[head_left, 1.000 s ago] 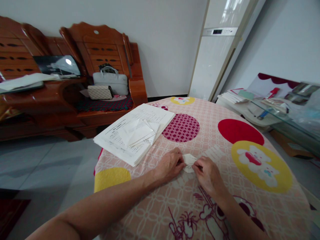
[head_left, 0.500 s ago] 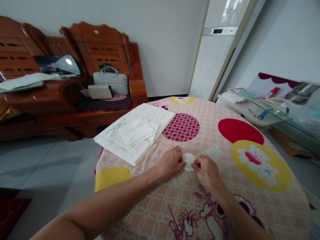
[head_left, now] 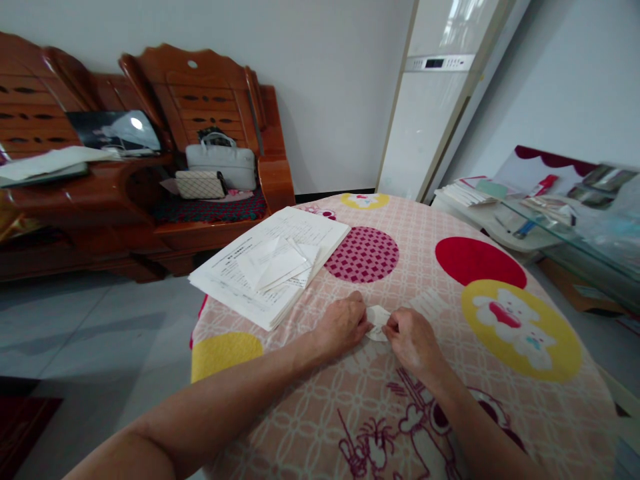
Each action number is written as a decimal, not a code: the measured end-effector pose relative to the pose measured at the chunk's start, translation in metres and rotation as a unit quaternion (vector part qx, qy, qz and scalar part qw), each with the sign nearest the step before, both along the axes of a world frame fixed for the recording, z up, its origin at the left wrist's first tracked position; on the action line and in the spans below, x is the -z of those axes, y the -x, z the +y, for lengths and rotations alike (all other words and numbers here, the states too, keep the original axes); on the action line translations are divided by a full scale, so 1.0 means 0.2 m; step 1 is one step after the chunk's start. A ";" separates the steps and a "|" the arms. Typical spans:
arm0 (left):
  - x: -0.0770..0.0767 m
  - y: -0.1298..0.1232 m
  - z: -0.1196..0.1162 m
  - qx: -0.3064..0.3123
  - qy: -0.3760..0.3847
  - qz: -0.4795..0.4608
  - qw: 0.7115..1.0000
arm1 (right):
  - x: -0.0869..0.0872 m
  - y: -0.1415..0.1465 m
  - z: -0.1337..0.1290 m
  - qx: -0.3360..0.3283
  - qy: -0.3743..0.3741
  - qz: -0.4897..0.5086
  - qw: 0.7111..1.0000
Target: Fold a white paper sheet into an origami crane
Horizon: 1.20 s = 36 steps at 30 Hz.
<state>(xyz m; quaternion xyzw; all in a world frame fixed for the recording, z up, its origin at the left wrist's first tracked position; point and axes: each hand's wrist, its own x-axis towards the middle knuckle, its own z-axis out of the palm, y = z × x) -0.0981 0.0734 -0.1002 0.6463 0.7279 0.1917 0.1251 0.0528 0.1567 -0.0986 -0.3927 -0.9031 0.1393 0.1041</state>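
Observation:
A small piece of folded white paper [head_left: 377, 323] lies on the patterned tablecloth [head_left: 310, 400] between my two hands. My left hand [head_left: 345, 323] has its fingers closed on the paper's left edge. On the right edge, my right hand [head_left: 411, 337] pinches the paper between thumb and fingers. Up and to the left of my left hand sits a stack of printed sheets [head_left: 240, 277], with several folded white papers [head_left: 283, 263] on top of it.
Behind the table stand wooden chairs [head_left: 200, 93] holding a grey bag [head_left: 220, 163] and a quilted pouch [head_left: 200, 185]. A tall white cabinet-like unit [head_left: 425, 127] is at the back. At the right, a glass-edged side table [head_left: 575, 243] carries papers and plastic bags.
Both hands keep almost the same place. The small paper between them looks slightly changed in outline; otherwise the view has barely shifted.

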 end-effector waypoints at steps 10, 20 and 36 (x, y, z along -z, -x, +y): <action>0.08 0.08 -0.02 0.240 -0.091 -0.002 0.966 | 0.01 -0.02 0.03 0.002 0.038 0.033 0.999; 0.05 0.13 -0.01 0.281 -0.083 -0.022 0.956 | 0.00 -0.01 0.04 0.004 0.090 0.052 0.995; 0.08 0.12 -0.01 0.296 -0.119 0.065 0.945 | -0.01 -0.13 0.07 0.008 0.163 0.166 0.972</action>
